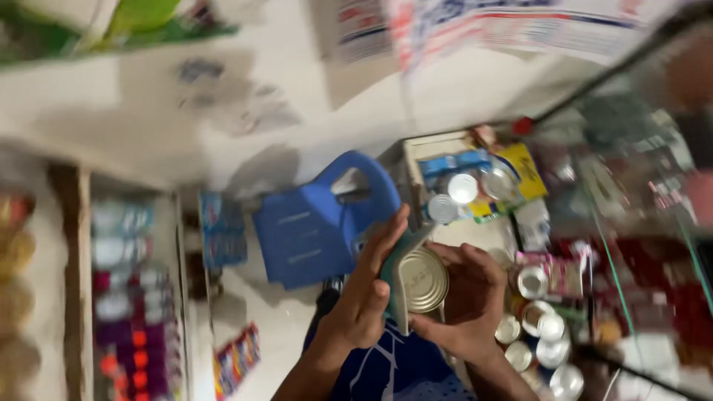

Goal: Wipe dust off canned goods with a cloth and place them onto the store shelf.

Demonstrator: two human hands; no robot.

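Now both hands clasp it: left hand (364,297) and right hand (464,304) wrapped around the round silver-topped metal tin (420,278), lifted clear, not yet shelved among other tins (546,327).

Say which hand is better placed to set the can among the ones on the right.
Right, probably. The right hand cups the can and sits nearest the shelved cans; the left hand is on the far side.

I see my left hand (368,286) and right hand (464,301) clasping a tin (417,278), its metal end facing me. A blue chair (316,223) sits just beyond my left hand; more tins (546,327) crowd right of my right.
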